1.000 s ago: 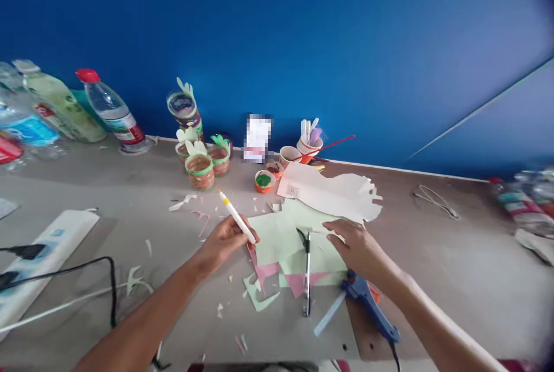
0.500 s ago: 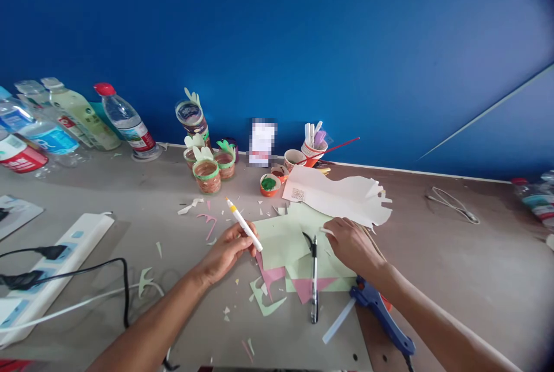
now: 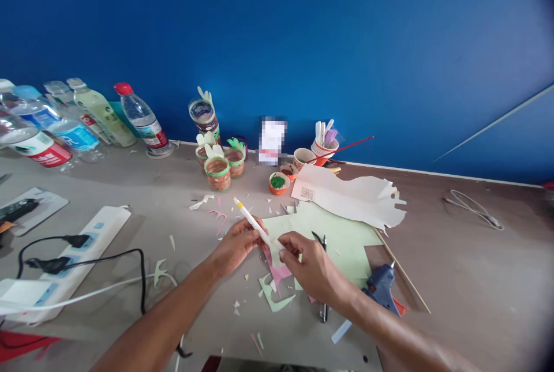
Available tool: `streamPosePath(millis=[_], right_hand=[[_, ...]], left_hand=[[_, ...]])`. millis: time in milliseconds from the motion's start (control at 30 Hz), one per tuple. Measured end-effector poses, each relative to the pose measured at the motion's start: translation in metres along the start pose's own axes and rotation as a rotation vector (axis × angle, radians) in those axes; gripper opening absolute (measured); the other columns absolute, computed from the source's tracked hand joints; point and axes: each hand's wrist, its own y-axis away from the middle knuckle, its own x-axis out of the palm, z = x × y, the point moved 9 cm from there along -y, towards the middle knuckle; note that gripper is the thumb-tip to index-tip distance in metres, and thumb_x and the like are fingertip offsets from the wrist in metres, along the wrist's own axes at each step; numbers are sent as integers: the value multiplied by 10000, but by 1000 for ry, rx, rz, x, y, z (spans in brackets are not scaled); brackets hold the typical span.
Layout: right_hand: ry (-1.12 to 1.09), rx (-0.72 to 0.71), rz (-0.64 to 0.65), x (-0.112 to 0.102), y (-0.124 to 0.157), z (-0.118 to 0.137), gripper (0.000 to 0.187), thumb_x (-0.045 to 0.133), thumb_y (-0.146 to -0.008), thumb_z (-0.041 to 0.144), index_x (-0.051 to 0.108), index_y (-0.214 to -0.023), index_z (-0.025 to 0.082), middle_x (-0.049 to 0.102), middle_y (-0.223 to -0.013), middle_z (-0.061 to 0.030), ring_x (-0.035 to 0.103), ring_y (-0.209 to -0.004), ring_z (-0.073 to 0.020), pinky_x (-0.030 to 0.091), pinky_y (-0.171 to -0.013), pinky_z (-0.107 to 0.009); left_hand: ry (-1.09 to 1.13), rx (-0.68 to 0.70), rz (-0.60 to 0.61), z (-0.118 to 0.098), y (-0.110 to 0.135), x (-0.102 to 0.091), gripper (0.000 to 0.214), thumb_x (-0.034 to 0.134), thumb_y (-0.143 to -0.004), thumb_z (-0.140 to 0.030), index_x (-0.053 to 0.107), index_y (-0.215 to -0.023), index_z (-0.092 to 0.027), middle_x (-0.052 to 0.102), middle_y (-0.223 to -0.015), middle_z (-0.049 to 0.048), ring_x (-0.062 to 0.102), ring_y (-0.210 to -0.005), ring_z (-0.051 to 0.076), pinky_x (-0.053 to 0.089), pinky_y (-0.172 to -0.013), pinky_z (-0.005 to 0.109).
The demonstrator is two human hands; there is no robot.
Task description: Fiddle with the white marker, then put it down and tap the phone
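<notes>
My left hand [image 3: 238, 247] is closed on a white marker [image 3: 253, 222] with a yellow band and yellow tip, which points up and away to the left. My right hand [image 3: 308, 262] pinches a small white piece [image 3: 277, 243] that looks like the marker's cap, right at the marker's lower end. Whether it sits on that end I cannot tell. Beneath the hands lie light green paper sheets [image 3: 346, 248] and pink paper [image 3: 279, 272]. A black pen [image 3: 324, 313] lies partly hidden behind my right wrist.
Paint cups [image 3: 279, 183] and decorated jars [image 3: 217, 173] stand towards the blue wall. A torn white sheet [image 3: 350, 193] lies behind the green paper. A blue glue gun [image 3: 381, 285] rests beside my right forearm. Left are a power strip [image 3: 93, 248], cables and several bottles [image 3: 145, 124].
My right hand has moved left from above the green paper to the lower end of the marker, bringing the small white piece. The view has shifted slightly left.
</notes>
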Motion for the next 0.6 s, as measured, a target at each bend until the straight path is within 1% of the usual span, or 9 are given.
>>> streamPosePath(millis=[100, 233, 367, 500, 600], right_hand=[[-19, 6, -5, -1, 1, 0, 186, 451, -832, 232, 611, -892, 158, 503, -693, 12, 420, -628, -118, 356, -616, -248], [3, 23, -19, -4, 5, -3, 183, 457, -832, 260, 598, -879, 152, 456, -668, 19, 383, -607, -116, 333, -601, -252], [-8, 20, -10, 1, 7, -4, 173, 456, -836, 257, 589, -874, 153, 440, -667, 23, 375, -610, -117, 323, -599, -253], [-33, 13, -13, 5, 5, -2, 153, 456, -830, 239, 580, -863, 156, 393, -648, 35, 336, -597, -114, 291, -572, -251], [-67, 24, -1, 7, 4, -1, 155, 454, -850, 247, 582, -861, 160, 379, -639, 36, 331, -590, -114, 277, -557, -249]], left_hand=[[0, 10, 2, -2, 0, 1, 285, 793, -713, -366, 638, -788, -140, 628, -730, 36, 561, -650, 125, 451, -659, 268], [8, 20, -12, -4, 0, 0, 285, 794, -712, -370, 621, -786, -156, 616, -720, 10, 566, -645, 112, 449, -677, 259], [3, 8, -25, -5, 1, 3, 304, 813, -693, -375, 619, -778, -157, 624, -731, 9, 573, -639, 112, 448, -671, 260], [-3, 8, -31, -6, 2, 6, 337, 835, -671, -391, 629, -789, -153, 631, -735, 14, 570, -634, 115, 459, -668, 272], [-9, 11, -34, -5, 2, 7, 349, 842, -668, -407, 639, -785, -148, 624, -726, 14, 564, -644, 113, 465, -667, 270]])
